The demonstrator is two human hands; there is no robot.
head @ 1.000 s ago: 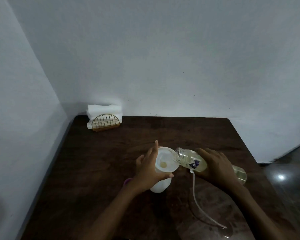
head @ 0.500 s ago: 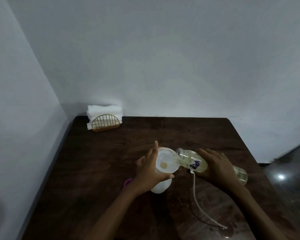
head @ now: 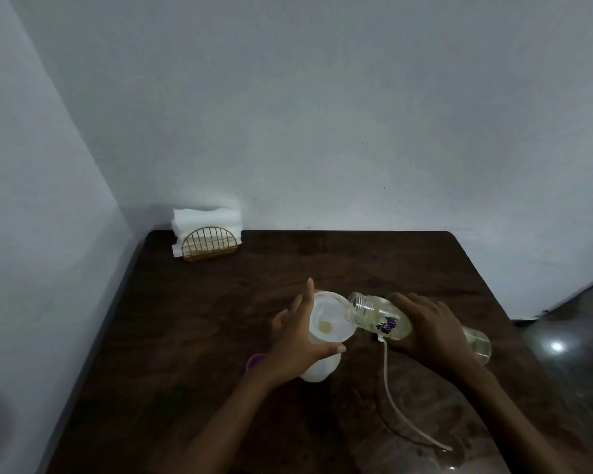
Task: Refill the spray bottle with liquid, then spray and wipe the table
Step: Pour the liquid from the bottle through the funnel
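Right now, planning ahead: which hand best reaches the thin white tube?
Probably the right hand, once it frees the clear bottle: the thin white tube starts under it; the left hand holds the white funnel.

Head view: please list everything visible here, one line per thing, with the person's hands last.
table: one, dark brown wood, fills the lower frame
napkins: one stack, white, far left corner
holder: one, gold wire, around the napkins
funnel: one, white, centre, atop the white bottle
white bottle: one, centre, under the funnel
clear bottle: one, yellowish liquid, tilted, mouth at the funnel
tube: one, white, lying on the table
purple thing: one, mostly hidden behind the left wrist
left hand: grip on the funnel
right hand: grip on the clear bottle
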